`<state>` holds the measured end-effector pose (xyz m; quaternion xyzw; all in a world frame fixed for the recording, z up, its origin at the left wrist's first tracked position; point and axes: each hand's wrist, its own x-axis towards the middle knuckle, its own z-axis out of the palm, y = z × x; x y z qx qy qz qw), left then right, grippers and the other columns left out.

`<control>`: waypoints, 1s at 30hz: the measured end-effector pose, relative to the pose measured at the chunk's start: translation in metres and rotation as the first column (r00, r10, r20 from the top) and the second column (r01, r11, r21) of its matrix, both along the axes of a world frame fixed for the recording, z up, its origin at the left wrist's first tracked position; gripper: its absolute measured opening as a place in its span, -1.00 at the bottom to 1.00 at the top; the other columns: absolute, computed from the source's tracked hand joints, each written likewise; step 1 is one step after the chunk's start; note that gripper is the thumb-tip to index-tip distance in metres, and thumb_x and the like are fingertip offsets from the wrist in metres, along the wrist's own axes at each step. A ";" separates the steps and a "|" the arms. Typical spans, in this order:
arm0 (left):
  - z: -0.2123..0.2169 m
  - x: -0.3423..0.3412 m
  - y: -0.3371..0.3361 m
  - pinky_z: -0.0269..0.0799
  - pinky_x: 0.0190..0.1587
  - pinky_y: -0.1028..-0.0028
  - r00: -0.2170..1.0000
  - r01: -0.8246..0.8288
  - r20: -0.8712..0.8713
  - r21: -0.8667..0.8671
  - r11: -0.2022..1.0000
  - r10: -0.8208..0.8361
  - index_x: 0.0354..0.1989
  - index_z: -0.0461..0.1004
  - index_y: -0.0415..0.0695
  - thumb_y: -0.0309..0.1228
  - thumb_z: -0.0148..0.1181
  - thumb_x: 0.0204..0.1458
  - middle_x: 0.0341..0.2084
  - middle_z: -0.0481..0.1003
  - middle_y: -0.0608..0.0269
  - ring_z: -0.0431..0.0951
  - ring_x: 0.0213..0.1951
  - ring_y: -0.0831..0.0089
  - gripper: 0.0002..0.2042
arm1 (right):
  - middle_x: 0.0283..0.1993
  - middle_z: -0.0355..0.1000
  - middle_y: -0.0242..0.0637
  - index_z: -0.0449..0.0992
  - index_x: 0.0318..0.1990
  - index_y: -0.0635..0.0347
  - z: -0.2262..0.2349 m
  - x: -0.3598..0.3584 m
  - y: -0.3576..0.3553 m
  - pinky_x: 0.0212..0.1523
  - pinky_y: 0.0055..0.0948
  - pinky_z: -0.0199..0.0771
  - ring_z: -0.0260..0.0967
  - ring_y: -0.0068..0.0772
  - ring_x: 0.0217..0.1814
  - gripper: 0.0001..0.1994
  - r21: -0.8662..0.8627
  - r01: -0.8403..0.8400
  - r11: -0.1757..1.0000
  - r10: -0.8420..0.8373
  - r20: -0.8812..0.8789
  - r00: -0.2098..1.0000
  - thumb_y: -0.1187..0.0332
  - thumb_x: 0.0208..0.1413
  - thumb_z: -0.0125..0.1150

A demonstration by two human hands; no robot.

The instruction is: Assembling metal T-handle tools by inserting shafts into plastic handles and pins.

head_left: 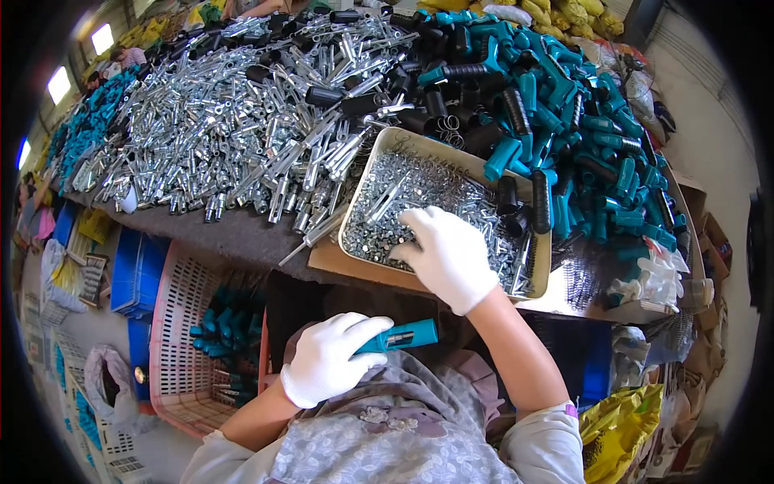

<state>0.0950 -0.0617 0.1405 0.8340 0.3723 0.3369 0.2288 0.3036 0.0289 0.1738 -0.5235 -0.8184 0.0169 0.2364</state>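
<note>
My left hand (334,359), in a white glove, is closed around a teal plastic tool housing (413,334) in front of my apron. A slot in the housing's side shows a metal part inside. My right hand (450,260), also gloved in white, reaches into a cream-coloured tray (542,278). Its thumb and fingertips stand apart just over small metal nuts (379,236), and nothing shows held between them. Thin springs (435,161) lie along the tray's far side. A slim metal rod part (387,200) rests on the nuts left of my right hand.
A big heap of shiny metal parts (218,121) covers the bench's left and middle. Teal and black housings (556,105) pile up at right. Below the bench stand a pink basket (179,339) holding teal parts and a blue crate (139,274). Other people are at far left.
</note>
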 end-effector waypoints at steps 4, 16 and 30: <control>0.006 0.001 -0.002 0.51 -0.25 0.34 1.000 -0.005 0.004 -0.028 1.000 0.005 -0.03 0.53 -0.07 -0.38 0.44 -0.17 -0.28 0.54 0.18 0.57 -0.28 0.17 -0.56 | -0.33 0.49 -0.10 0.50 -0.32 0.16 -0.007 -0.010 0.007 -0.21 -0.12 0.48 0.51 -0.03 -0.23 -0.83 -0.106 -0.008 0.994 0.008 -0.001 1.000 0.26 0.07 0.26; 0.008 -0.013 0.013 0.53 -0.20 0.32 0.998 -0.046 0.048 -0.010 0.999 0.047 -0.06 0.56 -0.16 -0.46 0.51 -0.27 -0.27 0.57 0.07 0.60 -0.27 0.12 -0.52 | -0.32 0.59 -0.24 0.58 -0.25 0.30 0.010 0.012 -0.006 -0.21 -0.48 0.51 0.54 -0.46 -0.30 -0.89 -0.313 -0.112 0.943 -0.139 -0.677 0.723 0.56 0.04 0.27; 0.011 -0.020 0.022 0.41 -0.41 0.39 0.981 0.012 -0.189 0.288 0.958 0.045 0.30 0.33 -0.17 -0.47 0.23 -0.08 -0.50 0.47 0.34 0.47 -0.46 0.38 -0.36 | -0.25 0.50 -0.17 0.60 -0.34 0.19 -0.005 -0.013 -0.059 -0.13 -0.26 0.48 0.48 -0.10 -0.17 -0.89 -0.247 -0.363 0.898 0.230 -0.441 0.868 0.42 -0.03 0.35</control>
